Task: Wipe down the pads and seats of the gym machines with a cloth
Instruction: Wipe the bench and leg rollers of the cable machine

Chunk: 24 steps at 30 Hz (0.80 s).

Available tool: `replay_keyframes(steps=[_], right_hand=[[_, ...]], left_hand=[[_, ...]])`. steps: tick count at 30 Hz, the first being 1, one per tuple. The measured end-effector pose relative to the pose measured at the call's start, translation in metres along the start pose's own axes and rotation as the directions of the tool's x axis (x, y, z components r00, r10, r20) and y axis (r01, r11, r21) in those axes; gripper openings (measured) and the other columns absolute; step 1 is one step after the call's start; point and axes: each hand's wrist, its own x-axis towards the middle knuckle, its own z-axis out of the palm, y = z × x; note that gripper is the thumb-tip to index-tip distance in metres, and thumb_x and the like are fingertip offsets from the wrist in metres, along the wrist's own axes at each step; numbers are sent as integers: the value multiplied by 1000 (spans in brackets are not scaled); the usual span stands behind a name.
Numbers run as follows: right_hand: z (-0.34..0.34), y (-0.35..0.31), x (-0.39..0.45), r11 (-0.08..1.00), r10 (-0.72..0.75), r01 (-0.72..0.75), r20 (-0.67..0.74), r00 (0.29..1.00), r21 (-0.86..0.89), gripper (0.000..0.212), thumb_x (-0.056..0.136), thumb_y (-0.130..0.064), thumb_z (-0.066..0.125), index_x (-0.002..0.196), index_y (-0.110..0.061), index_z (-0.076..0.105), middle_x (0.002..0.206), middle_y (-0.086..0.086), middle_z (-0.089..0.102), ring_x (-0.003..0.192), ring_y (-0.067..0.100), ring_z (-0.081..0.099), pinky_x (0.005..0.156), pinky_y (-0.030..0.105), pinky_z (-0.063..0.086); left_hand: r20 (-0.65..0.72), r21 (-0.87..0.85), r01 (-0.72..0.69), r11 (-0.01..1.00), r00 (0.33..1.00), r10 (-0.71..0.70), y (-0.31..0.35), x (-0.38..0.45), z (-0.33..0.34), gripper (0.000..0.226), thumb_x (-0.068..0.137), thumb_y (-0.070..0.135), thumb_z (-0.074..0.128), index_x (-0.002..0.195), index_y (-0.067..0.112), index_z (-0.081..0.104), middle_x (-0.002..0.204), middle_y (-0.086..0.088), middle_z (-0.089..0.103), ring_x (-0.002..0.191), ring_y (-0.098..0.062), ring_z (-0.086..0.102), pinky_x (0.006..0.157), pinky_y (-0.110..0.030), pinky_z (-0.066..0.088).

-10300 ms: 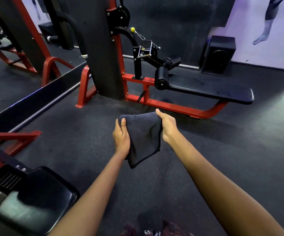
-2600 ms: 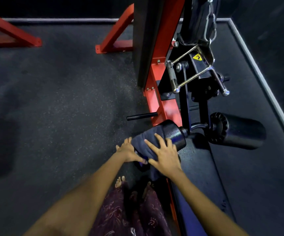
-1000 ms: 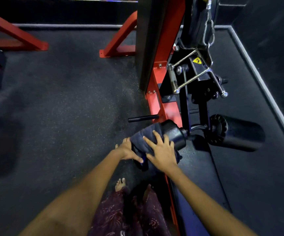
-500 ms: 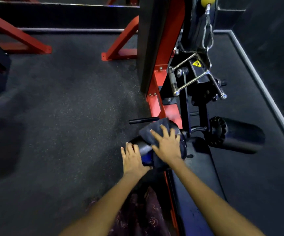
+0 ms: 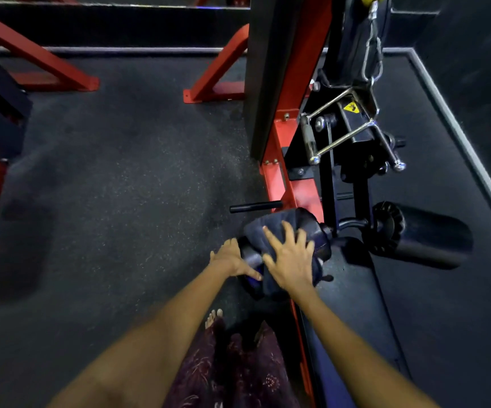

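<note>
A: Where is the cloth (image 5: 270, 231)?

B: Draped over the left roller (image 5: 312, 231), under the right hand (image 5: 289, 260). Fingers spread flat, pressing, not gripping.

A: And the left hand (image 5: 229, 257)?

B: Open too, steadying the roller's left end, thumb against it.

A: Which way does the roller run?

B: Left to right. So the wipe likely goes around it. The right roller (image 5: 426, 234) lies well right, nearer the right hand, unwiped as far as one can judge.

A: The surroundings?

B: The bench (image 5: 362, 304) runs near of the rollers; speckled rubber floor (image 5: 120, 187), red frame (image 5: 279, 178), wall corner far right.
</note>
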Motion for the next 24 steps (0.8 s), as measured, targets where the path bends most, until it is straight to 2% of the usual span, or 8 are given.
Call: replay_keyframes(steps=[6, 9, 12, 14, 16, 19, 21, 24], right_hand=[[8, 59, -39, 973, -232, 230, -94, 968, -28, 75, 59, -45, 63, 132, -38, 43, 132, 7, 42, 94, 35, 48, 67, 46, 52], [-7, 65, -9, 999, 36, -29, -169, 985, 44, 66, 67, -35, 77, 130, -30, 56, 131, 17, 48, 95, 41, 51, 71, 49, 49], [-24, 37, 21, 949, 311, -301, -123, 942, 96, 59, 83, -41, 65, 138, -32, 47, 144, 15, 37, 116, 42, 40, 93, 50, 37], [-23, 14, 19, 969, 246, -245, -77, 966, 26, 60, 86, -44, 58, 142, -37, 39, 151, 11, 28, 126, 40, 33, 100, 50, 30], [-13, -7, 2, 999, 42, -42, -29, 999, 3, 65, 79, -43, 67, 139, -36, 45, 151, 10, 34, 127, 43, 38, 100, 54, 33], [2, -5, -33, 988, -154, 154, 39, 987, 2, 79, 55, -43, 79, 130, -34, 54, 135, 10, 55, 104, 43, 58, 79, 52, 50], [3, 17, -42, 986, -165, 166, -20, 986, 34, 80, 55, -42, 73, 131, -36, 49, 134, 8, 55, 99, 42, 58, 74, 48, 52], [1, 48, -29, 998, -19, 24, -83, 996, 58, 77, 56, -36, 84, 128, -32, 57, 133, 12, 54, 98, 43, 55, 73, 49, 51]], left_hand=[[-249, -32, -56, 998, 967, 46, 6, -23, 35, 137, 55, 49, 87, 148, 1, -1, 157, -14, 3, 146, -26, 7, 120, -38, 6], [-306, 20, -48, 999, 951, 52, 9, -32, 50, 133, 62, 52, 82, 147, -1, -5, 156, -18, -1, 146, -28, 3, 120, -37, 0], [-341, 111, -17, 994, 939, 54, 12, -38, 60, 130, 68, 57, 76, 147, -4, -8, 156, -19, -3, 147, -29, 2, 119, -39, -2], [-361, 187, 7, 982, 930, 62, 15, -40, 65, 126, 72, 59, 70, 146, -5, -9, 156, -20, -2, 146, -31, 0, 118, -40, -3], [-362, 274, 13, 962, 928, 91, 13, -41, 65, 116, 80, 55, 64, 146, -6, -9, 156, -21, -3, 146, -33, -3, 118, -43, -4], [-341, 244, -77, 967, 926, 160, -1, -37, 58, 101, 84, 48, 60, 148, -1, -1, 156, -21, 3, 146, -32, -1, 119, -43, -4], [-374, 95, -158, 983, 909, 182, -12, -33, 49, 96, 78, 55, 65, 145, 5, 19, 151, -16, 19, 143, -29, 16, 120, -40, 4], [-419, -39, -223, 974, 889, 187, -18, -24, 33, 79, 69, 56, 75, 125, 12, 40, 130, -6, 39, 126, -24, 40, 117, -40, 16]])
